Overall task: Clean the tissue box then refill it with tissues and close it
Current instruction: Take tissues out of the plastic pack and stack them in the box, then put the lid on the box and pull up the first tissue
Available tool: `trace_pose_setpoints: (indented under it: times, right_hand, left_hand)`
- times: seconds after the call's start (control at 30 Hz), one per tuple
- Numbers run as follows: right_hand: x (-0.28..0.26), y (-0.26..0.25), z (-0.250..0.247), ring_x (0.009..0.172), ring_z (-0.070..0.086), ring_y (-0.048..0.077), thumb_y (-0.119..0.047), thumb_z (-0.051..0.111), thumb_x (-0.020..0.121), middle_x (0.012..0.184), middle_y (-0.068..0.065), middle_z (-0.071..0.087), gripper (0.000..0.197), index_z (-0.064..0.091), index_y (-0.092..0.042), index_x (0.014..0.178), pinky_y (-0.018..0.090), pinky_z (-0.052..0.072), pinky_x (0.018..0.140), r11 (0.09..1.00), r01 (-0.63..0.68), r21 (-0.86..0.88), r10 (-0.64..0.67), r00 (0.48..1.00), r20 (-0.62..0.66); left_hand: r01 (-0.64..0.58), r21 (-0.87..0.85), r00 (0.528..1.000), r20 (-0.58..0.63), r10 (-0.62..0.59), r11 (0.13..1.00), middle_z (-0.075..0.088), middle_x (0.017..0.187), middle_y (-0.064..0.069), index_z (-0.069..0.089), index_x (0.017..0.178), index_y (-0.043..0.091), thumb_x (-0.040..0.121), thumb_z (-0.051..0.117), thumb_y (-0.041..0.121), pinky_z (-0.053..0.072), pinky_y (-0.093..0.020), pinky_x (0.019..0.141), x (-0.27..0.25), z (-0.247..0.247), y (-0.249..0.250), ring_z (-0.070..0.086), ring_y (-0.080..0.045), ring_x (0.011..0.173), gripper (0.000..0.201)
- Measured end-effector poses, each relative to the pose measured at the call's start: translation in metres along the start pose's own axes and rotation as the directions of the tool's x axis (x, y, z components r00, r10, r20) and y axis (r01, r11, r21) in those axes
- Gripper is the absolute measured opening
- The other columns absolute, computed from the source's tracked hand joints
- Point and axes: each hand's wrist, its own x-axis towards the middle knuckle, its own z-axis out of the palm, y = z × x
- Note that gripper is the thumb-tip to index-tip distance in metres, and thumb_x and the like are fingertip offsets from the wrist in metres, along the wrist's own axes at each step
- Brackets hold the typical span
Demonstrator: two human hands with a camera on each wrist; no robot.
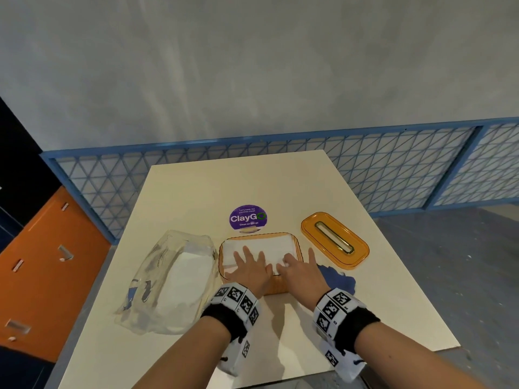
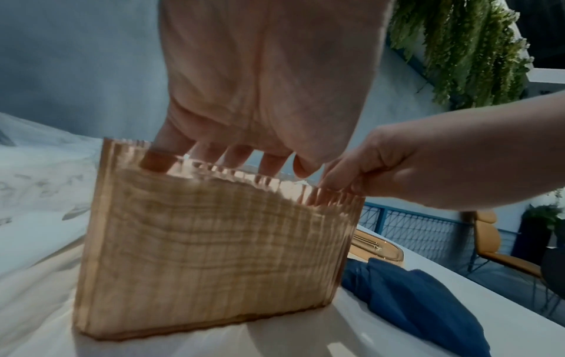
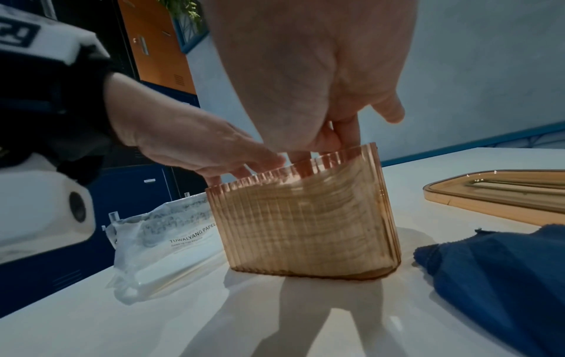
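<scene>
Two flat, released hands, my left hand (image 1: 250, 269) and right hand (image 1: 299, 269), press the soft tissues (image 1: 266, 247) down inside the tissue box (image 1: 276, 287) at surface centre. The stiff, likely slippery lid (image 1: 334, 239) lies at 2 o'clock; I'd pinch its long edges.

Open amber ribbed tissue box (image 1: 283, 287) holds white tissues (image 1: 269, 248); lid (image 1: 334, 238) lies beside.

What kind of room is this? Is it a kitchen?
Probably a shared office pantry or break area, not a home kitchen. The ClayGo sticker on the table says to keep pantries clean, and orange and blue lockers stand alongside.
</scene>
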Motion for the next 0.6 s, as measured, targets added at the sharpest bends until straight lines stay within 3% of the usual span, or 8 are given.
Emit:
trace_pose_setpoints:
  times: [0.1, 0.23, 0.33, 0.4, 0.47, 0.5, 0.57, 0.6]
  right_hand:
    - [0.0, 0.0, 0.004, 0.118, 0.052, 0.028, -0.009, 0.038, 0.097, 0.133, 0.007, 0.043, 0.035, 0.05, -0.018, 0.128, 0.06, 0.005, 0.113, 0.998, -0.013, 0.055, 0.014, 1.0, -0.011]
    - [-0.001, 0.003, 0.001, 0.118, 0.053, 0.028, -0.011, 0.041, 0.097, 0.132, 0.007, 0.045, 0.032, 0.051, -0.017, 0.126, 0.061, 0.007, 0.113, 0.994, -0.005, 0.106, 0.004, 1.0, 0.005]
    - [-0.002, 0.013, -0.01, 0.123, 0.05, 0.026, -0.008, 0.043, 0.095, 0.133, 0.005, 0.047, 0.036, 0.051, -0.017, 0.129, 0.059, 0.009, 0.114, 0.979, 0.015, 0.203, -0.024, 0.999, 0.041]
    - [-0.001, 0.026, -0.016, 0.127, 0.048, 0.023, -0.008, 0.042, 0.096, 0.136, 0.005, 0.051, 0.039, 0.05, -0.017, 0.133, 0.048, 0.021, 0.115, 0.916, 0.038, 0.399, -0.026, 0.999, -0.035]
    - [0.002, 0.047, -0.02, 0.121, 0.052, 0.021, -0.007, 0.04, 0.096, 0.132, 0.004, 0.057, 0.039, 0.054, -0.017, 0.131, 0.033, 0.038, 0.104, 0.829, 0.033, 0.558, 0.092, 0.976, -0.195]
    - [0.007, 0.061, -0.019, 0.118, 0.054, 0.022, -0.008, 0.04, 0.096, 0.13, 0.005, 0.058, 0.038, 0.055, -0.015, 0.13, 0.031, 0.042, 0.098, 0.804, 0.007, 0.595, 0.183, 0.949, -0.258]
    - [0.019, 0.092, -0.012, 0.119, 0.052, 0.025, -0.014, 0.043, 0.097, 0.132, 0.009, 0.053, 0.037, 0.049, -0.012, 0.134, 0.033, 0.044, 0.095, 0.803, -0.085, 0.589, 0.31, 0.905, -0.292]
    - [0.026, 0.107, -0.006, 0.122, 0.048, 0.028, -0.021, 0.046, 0.096, 0.135, 0.012, 0.047, 0.043, 0.042, -0.012, 0.138, 0.036, 0.043, 0.096, 0.81, -0.169, 0.562, 0.357, 0.902, -0.243]
  left_hand:
    - [0.033, -0.068, 0.999, -0.014, -0.034, 0.997, -0.005, 0.159, -0.014, 0.014, 0.15, 0.024, 0.1, 0.022, 0.041, 0.015, -0.065, 0.113, 0.008, 0.001, 0.002, -0.005, -0.043, 0.144, 0.053]
    - [0.053, 0.009, 0.999, 0.004, -0.054, 0.999, -0.009, 0.159, -0.015, 0.003, 0.149, 0.037, 0.101, 0.012, 0.042, 0.015, -0.065, 0.112, 0.004, 0.004, 0.004, -0.008, -0.042, 0.145, 0.049]
    - [0.083, 0.201, 0.989, -0.138, -0.056, 0.976, 0.001, 0.158, -0.021, 0.001, 0.149, 0.037, 0.101, 0.009, 0.045, 0.0, -0.068, 0.109, -0.006, 0.007, 0.01, 0.006, -0.044, 0.144, 0.05]
    - [0.059, 0.275, 0.981, -0.194, -0.005, 0.959, 0.007, 0.156, -0.027, 0.001, 0.15, 0.032, 0.101, 0.01, 0.044, -0.001, -0.064, 0.112, -0.006, 0.011, 0.008, 0.013, -0.048, 0.141, 0.051]
    - [0.042, 0.234, 0.987, -0.163, -0.003, 0.971, 0.004, 0.156, -0.027, 0.001, 0.151, 0.032, 0.101, 0.011, 0.042, 0.008, -0.056, 0.117, -0.004, 0.011, 0.005, 0.011, -0.049, 0.141, 0.051]
    - [0.036, 0.189, 0.991, -0.134, -0.01, 0.981, 0.001, 0.156, -0.025, 0.001, 0.15, 0.033, 0.101, 0.011, 0.042, 0.012, -0.052, 0.118, -0.002, 0.011, 0.004, 0.008, -0.048, 0.142, 0.051]
    - [0.018, 0.133, 0.994, -0.106, -0.004, 0.991, -0.002, 0.157, -0.022, 0.001, 0.15, 0.035, 0.101, 0.011, 0.043, 0.016, -0.05, 0.118, -0.001, 0.012, 0.003, 0.003, -0.046, 0.144, 0.051]
    - [0.013, 0.111, 0.995, -0.1, -0.002, 0.994, -0.003, 0.158, -0.021, 0.001, 0.15, 0.036, 0.101, 0.011, 0.043, 0.016, -0.051, 0.118, 0.0, 0.013, 0.003, 0.001, -0.044, 0.144, 0.05]
